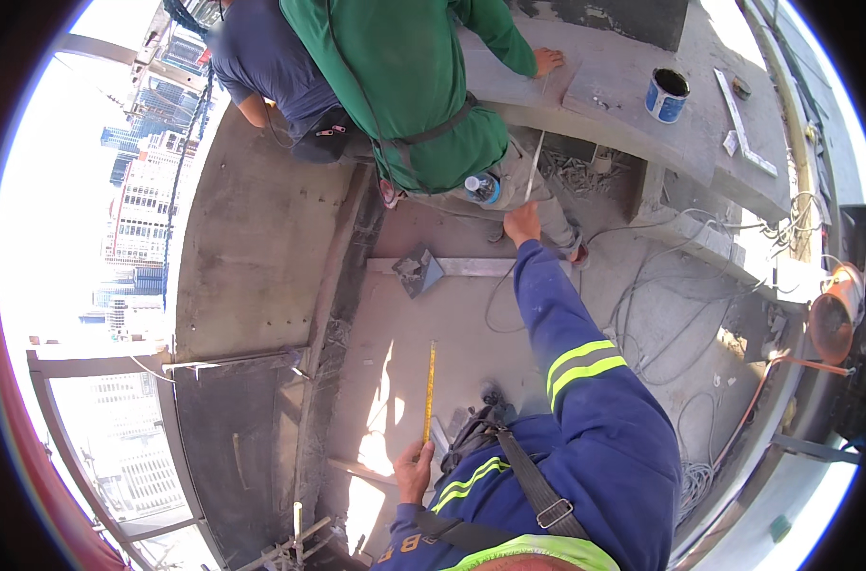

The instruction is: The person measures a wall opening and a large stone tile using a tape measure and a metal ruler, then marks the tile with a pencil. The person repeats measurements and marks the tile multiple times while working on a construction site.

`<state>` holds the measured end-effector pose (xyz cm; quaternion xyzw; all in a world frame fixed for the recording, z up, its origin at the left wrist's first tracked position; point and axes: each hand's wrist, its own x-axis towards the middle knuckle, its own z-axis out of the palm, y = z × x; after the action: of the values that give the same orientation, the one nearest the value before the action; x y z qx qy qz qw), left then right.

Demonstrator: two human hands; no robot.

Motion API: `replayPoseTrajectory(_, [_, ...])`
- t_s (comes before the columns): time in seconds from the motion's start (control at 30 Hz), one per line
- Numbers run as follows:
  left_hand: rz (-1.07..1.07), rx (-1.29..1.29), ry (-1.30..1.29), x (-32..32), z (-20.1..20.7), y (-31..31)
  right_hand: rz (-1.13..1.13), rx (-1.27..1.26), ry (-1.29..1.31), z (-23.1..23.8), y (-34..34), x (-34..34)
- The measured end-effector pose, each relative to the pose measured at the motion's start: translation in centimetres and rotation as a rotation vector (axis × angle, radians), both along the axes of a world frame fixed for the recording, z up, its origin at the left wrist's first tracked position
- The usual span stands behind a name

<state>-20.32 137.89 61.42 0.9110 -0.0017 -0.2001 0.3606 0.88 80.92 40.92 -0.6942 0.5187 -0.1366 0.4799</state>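
Note:
Down by my waist, my left hand (414,471) is closed on a yellow tape measure (432,390), whose blade sticks out straight away from me above the floor. My right arm reaches far forward. At its end my right hand (522,223) is closed around a thin pale strip (535,169), which points away toward the concrete ledge (633,124). What the strip is, I cannot make out. Just beyond that hand stands a co-worker in a green shirt (395,86), a bottle (482,187) at the hip and one hand (547,62) flat on the ledge.
A second person in a dark shirt (271,57) is at far left. On the ledge are a paint can (667,95) and an L-shaped square (742,128). Loose cables (642,285) cross the floor at right. A board (480,267) and a dark square plate (418,270) lie ahead.

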Motion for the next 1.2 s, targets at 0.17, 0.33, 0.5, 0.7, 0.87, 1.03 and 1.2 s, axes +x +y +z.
replayPoseTrajectory(0.17, [0.099, 0.087, 0.045, 1.2, 2.1, 0.7, -0.182, 0.046, -0.157, -1.5, 12.5, -1.2])
replayPoseTrajectory(0.33, [-0.133, -0.002, 0.041, 6.0, 0.3, -6.9, -0.199, 0.022, -0.064, -10.4, 9.6, -13.6])
replayPoseTrajectory(0.5, [-0.314, -0.047, -0.011, 12.9, -3.0, -6.3, -0.141, 0.049, 0.065, -8.3, 15.2, -21.6])
replayPoseTrajectory(0.7, [-0.585, -0.163, -0.118, 20.4, -3.7, -10.5, -0.295, -0.051, 0.247, -4.7, 18.9, -30.3])
replayPoseTrajectory(0.87, [-0.720, -0.237, -0.192, 26.1, -5.7, -13.2, -0.627, -0.325, 0.089, 3.3, 22.7, -32.7])
replayPoseTrajectory(1.03, [-0.769, -0.300, -0.156, 28.3, -7.2, -14.6, -0.838, -0.360, -0.011, 12.6, 25.6, -33.1])
replayPoseTrajectory(1.2, [-0.779, -0.463, -0.171, 28.4, -7.2, -16.1, -0.859, -0.233, -0.168, 12.3, 27.8, -32.5])
